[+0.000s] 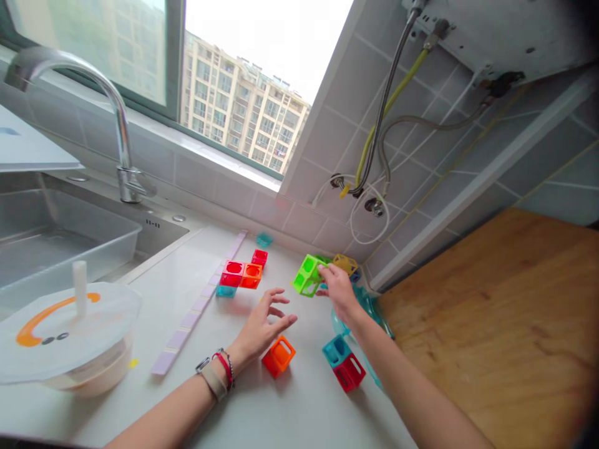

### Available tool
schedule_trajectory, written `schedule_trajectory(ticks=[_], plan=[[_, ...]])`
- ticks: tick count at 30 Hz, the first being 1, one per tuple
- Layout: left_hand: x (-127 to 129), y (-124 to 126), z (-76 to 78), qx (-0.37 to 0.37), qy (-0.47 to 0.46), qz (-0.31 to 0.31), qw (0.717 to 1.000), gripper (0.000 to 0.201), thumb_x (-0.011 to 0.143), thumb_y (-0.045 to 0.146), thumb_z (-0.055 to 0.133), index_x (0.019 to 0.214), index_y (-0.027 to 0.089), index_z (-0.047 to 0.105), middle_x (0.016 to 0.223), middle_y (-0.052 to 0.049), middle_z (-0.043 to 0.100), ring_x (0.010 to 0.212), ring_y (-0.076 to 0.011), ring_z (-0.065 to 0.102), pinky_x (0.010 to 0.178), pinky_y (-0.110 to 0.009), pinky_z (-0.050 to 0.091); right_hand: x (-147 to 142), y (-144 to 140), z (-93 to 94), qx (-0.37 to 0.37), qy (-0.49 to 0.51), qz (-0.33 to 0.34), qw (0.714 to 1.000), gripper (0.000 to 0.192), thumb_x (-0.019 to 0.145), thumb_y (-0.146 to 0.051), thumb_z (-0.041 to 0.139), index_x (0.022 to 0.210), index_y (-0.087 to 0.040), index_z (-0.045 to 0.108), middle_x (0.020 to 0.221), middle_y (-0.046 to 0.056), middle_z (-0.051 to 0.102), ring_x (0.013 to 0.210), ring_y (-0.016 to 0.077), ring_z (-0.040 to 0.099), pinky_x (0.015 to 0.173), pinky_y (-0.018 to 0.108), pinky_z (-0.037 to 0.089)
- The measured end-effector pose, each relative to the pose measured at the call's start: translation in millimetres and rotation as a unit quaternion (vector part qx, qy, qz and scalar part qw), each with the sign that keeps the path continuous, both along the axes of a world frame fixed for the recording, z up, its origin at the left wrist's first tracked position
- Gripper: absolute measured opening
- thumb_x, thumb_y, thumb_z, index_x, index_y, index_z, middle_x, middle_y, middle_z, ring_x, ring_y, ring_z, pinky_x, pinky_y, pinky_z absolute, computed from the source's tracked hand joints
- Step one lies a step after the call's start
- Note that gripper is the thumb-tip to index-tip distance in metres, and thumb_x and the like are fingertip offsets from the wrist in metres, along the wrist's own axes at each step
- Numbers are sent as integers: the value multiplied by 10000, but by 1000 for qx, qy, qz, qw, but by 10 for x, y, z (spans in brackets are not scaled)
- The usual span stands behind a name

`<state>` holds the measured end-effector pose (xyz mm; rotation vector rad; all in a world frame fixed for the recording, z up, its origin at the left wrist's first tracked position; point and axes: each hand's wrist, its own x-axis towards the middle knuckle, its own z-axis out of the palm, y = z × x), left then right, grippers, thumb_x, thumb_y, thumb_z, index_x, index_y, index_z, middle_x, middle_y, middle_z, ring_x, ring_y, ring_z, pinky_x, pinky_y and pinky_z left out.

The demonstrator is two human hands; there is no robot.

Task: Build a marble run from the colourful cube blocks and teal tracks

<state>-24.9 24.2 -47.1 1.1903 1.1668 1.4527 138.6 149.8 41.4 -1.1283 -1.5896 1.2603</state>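
Your right hand (337, 288) has its grip closed on the lime-green translucent plastic hollow cube (307, 275): fingertips pinch its right upper edge. The cube is tilted, sitting at or just above the white table (290, 411) near the back corner of the tiled wall; can't tell whether it touches the surface.

Key relation: the green cube lies directly left of your right hand and forward-right of your left hand (263, 325). The right hand is on it, the left is near but apart. The cube has no long axis; its open faces point up-left.

Left hand: grip open, fingers spread, palm down, holding nothing. It hovers just behind the orange translucent plastic hollow cube (279, 356), not touching it as far as I can see.

Around it:
- yellow lattice-sided plastic cube (345, 262) just behind your right fingers, touching or nearly so.
- red and orange joined cubes (241, 274) to the left, with a smaller red cube (259, 257) behind them.
- teal and red cube pair (344, 362) by your right forearm, well apart from the green one.
- steel sink (56, 243) and round white lidded bowl (65, 337) far left.
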Motion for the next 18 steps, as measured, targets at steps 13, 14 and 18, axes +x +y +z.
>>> schedule_trajectory(ticks=[13, 14, 18], plan=[[-18, -7, 8, 49, 50, -82, 994, 378, 895, 496, 666, 1062, 158, 644, 909, -44, 686, 805, -181, 622, 725, -288, 492, 113, -677, -333, -98, 165, 71, 979, 558, 750, -414, 844, 1237, -237, 638, 1092, 55, 709, 905, 184, 689, 762, 312, 598], [-19, -11, 11, 46, 53, -84, 994, 371, 896, 500, 663, 1037, 157, 645, 892, -39, 682, 793, -175, 617, 716, -284, 485, 144, -644, -303, -103, 190, 55, 975, 518, 760, -417, 839, 1207, -232, 655, 1095, 53, 710, 886, 172, 687, 784, 320, 599], [-17, -27, 12, 19, 82, -81, 993, 373, 875, 524, 680, 954, 163, 634, 824, -20, 664, 753, -166, 601, 671, -269, 461, 183, -475, -167, -79, 272, -16, 959, 449, 728, -335, 874, 1099, -259, 633, 1027, -1, 707, 890, 160, 701, 852, 346, 603]])
